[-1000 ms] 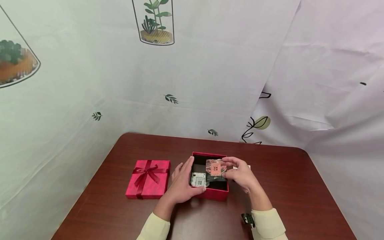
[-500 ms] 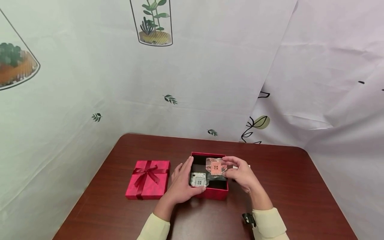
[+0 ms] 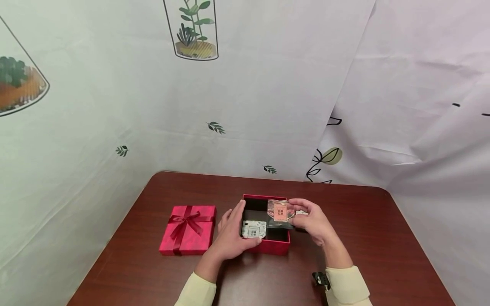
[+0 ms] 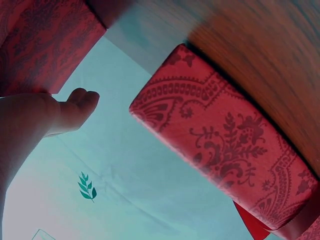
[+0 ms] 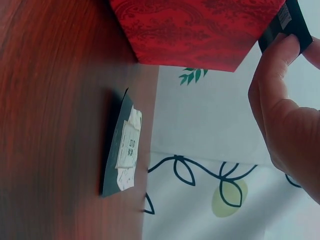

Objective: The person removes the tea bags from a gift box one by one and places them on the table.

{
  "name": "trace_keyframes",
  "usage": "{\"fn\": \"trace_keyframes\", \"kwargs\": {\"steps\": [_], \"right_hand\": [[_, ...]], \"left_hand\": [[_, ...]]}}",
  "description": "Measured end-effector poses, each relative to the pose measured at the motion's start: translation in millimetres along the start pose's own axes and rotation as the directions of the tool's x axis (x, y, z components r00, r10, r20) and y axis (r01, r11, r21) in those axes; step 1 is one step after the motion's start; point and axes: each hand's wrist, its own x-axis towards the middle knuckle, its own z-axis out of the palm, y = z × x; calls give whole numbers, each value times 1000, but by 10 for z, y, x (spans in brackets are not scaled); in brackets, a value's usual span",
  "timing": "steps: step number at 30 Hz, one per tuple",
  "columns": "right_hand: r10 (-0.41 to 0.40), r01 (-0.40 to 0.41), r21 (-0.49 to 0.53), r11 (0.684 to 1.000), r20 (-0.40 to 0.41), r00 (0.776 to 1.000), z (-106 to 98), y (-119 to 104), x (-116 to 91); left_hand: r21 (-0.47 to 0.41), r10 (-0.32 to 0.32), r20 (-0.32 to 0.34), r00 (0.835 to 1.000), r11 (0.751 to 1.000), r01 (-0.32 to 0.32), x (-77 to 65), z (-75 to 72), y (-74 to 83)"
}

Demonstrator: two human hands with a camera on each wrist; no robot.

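Observation:
In the head view, my right hand [image 3: 314, 221] pinches the right edge of a dark tea packet [image 3: 280, 212] with an orange-red label, held over the right side of the red gift box [image 3: 270, 247]. Part of that packet [image 5: 296, 25] and the pinching fingers show in the right wrist view. My left hand [image 3: 231, 242] rests against the box's left side, fingers extended along it and thumb at the front rim. A white-labelled tea packet [image 3: 254, 228] lies inside the box, front left. In the left wrist view, my fingers [image 4: 82, 107] appear beside the patterned box [image 4: 45, 45].
The red lid [image 3: 187, 231] with a ribbon bow lies left of the box. Another packet [image 5: 127, 150] with a pale label lies on the brown table [image 3: 363, 238], right of the box and partly behind my right hand. A printed curtain [image 3: 249, 106] hangs behind.
My right hand has shifted slightly right with the red-labelled tea packet, which now sits closer to the box's right rim. My left hand stays at the box.

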Motion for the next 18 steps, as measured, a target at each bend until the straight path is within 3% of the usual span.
{"fn": "trace_keyframes", "kwargs": {"steps": [18], "right_hand": [[27, -27, 34, 999, -20, 999, -141, 2, -56]], "left_hand": [[-8, -19, 5, 1000, 1000, 19, 0, 10, -10]]}}
